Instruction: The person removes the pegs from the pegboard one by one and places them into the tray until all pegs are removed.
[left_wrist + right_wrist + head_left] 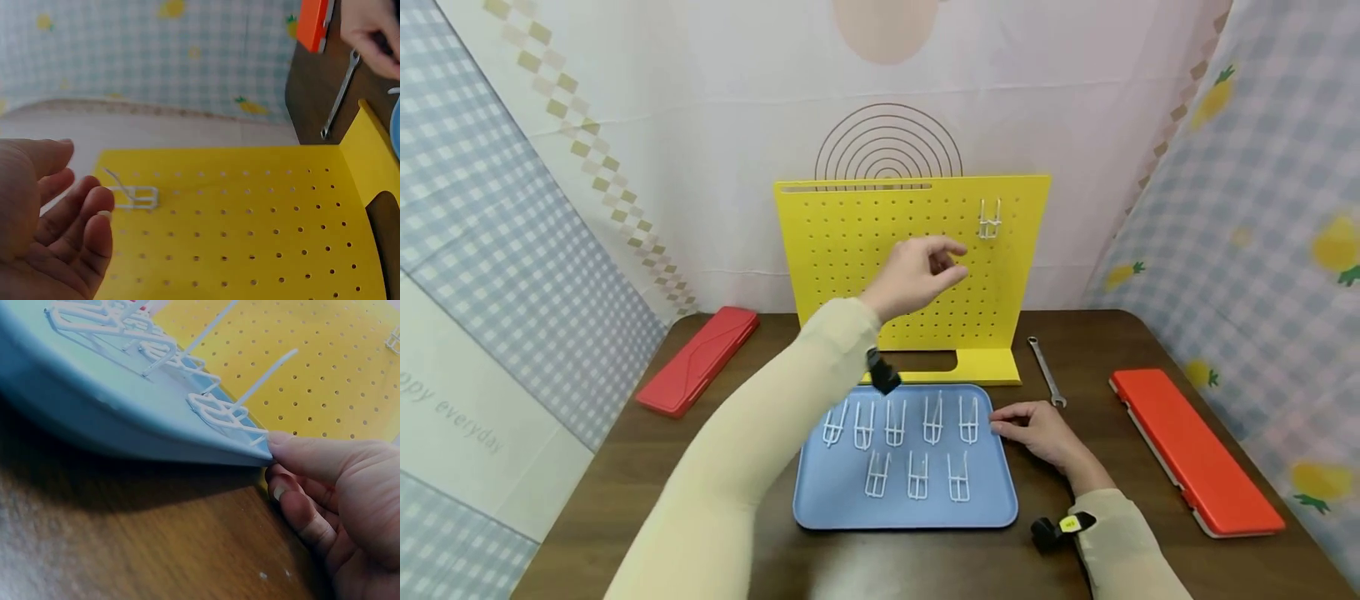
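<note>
My left hand (917, 271) is raised before the yellow pegboard (842, 275), its fingers loosely curled with nothing between them. In the left wrist view the fingertips (97, 200) are near a white wire hook (140, 197). That hook (989, 218) hangs at the board's upper right. My right hand (1041, 433) is at the right edge of the blue tray (902, 518). Seen from the right wrist, its thumb (294, 447) lies on the tray rim and the other fingers curl below, pinching it. Several white wire hooks (917, 477) lie in two rows on the tray.
A wrench (1047, 371) lies right of the board's base. A red case (700, 360) is at the table's left, and an orange-red case (1195, 454) at the right. Patterned cloth (722, 133) hangs behind and along both sides of the brown table (602, 492).
</note>
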A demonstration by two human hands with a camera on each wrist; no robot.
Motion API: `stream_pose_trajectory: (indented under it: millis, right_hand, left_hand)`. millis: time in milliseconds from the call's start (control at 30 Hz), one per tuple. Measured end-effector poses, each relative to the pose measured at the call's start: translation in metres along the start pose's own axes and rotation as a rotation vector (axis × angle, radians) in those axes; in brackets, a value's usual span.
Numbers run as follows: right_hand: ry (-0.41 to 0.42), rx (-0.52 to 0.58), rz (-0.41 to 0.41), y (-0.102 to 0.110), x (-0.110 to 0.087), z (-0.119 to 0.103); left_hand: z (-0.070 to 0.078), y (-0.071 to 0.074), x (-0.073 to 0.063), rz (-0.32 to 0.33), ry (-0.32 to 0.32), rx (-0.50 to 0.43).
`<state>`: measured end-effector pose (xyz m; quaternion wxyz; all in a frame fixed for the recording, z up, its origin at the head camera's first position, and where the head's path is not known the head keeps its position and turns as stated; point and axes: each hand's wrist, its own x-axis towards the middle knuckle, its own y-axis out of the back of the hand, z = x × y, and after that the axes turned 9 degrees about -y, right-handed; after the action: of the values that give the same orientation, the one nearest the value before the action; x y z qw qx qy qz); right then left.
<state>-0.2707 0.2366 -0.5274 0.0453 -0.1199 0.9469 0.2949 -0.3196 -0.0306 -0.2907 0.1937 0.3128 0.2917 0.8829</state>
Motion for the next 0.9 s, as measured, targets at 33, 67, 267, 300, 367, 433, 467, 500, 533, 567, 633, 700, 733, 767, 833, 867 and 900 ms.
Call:
stream_pose_trajectory:
  millis: [33, 67, 267, 300, 367, 433, 467, 500, 533, 567, 633, 700, 733, 767, 833, 867, 900]
  right_hand:
    - [0.001, -0.002, 0.005, 0.0, 0.0, 0.0]
    - [0.001, -0.003, 0.01, 0.001, 0.0, 0.0]
    - [-0.008, 0.002, 0.017, 0.002, -0.001, -0.001]
    - [-0.012, 0.006, 0.014, 0.001, -0.002, -0.001]
    - [-0.016, 0.01, 0.011, 0.0, -0.003, 0.0]
    - [-0.017, 0.019, 0.006, -0.002, -0.003, 0.0]
    - [-0.018, 0.026, 0.004, -0.003, -0.004, 0.0]
    - [-0.017, 0.026, 0.004, -0.003, -0.004, 0.0]
    - [-0.017, 0.026, 0.004, -0.004, -0.004, 0.0]
    - [-0.016, 0.024, 0.004, -0.004, -0.004, 0.0]
    - [-0.021, 0.024, 0.005, -0.004, -0.005, 0.0]
    - [-0.02, 0.022, 0.005, -0.003, -0.005, 0.0]
    - [-0.02, 0.021, 0.005, -0.003, -0.005, -0.001]
    - [-0.02, 0.017, 0.007, -0.003, -0.005, -0.001]
    - [-0.021, 0.012, 0.007, -0.003, -0.004, -0.001]
    - [-0.022, 0.012, 0.008, -0.003, -0.004, -0.001]
    - [-0.025, 0.01, 0.01, -0.003, -0.003, -0.001]
  left_hand:
    - [-0.003, -0.003, 0.01, 0.005, 0.013, -0.008]
    - [-0.006, -0.005, 0.02, 0.011, 0.025, -0.018]
    - [-0.017, -0.015, 0.061, 0.04, 0.093, -0.041]
    - [-0.018, -0.016, 0.065, 0.04, 0.104, -0.041]
    - [-0.019, -0.018, 0.07, 0.04, 0.119, -0.05]
    - [-0.019, -0.019, 0.073, 0.046, 0.127, -0.076]
    - [-0.018, -0.02, 0.074, 0.048, 0.129, -0.086]
    - [-0.018, -0.021, 0.075, 0.048, 0.131, -0.104]
    - [-0.018, -0.022, 0.076, 0.046, 0.132, -0.119]
    - [-0.017, -0.022, 0.077, 0.041, 0.134, -0.135]
    - [-0.017, -0.024, 0.079, 0.028, 0.139, -0.154]
    - [-0.017, -0.025, 0.081, 0.025, 0.148, -0.155]
    - [-0.017, -0.026, 0.081, 0.022, 0.152, -0.151]
    - [-0.017, -0.027, 0.082, 0.02, 0.153, -0.146]
    - [-0.018, -0.028, 0.084, 0.019, 0.153, -0.133]
    - [-0.018, -0.029, 0.085, 0.017, 0.152, -0.131]
    - [-0.018, -0.029, 0.086, 0.012, 0.152, -0.131]
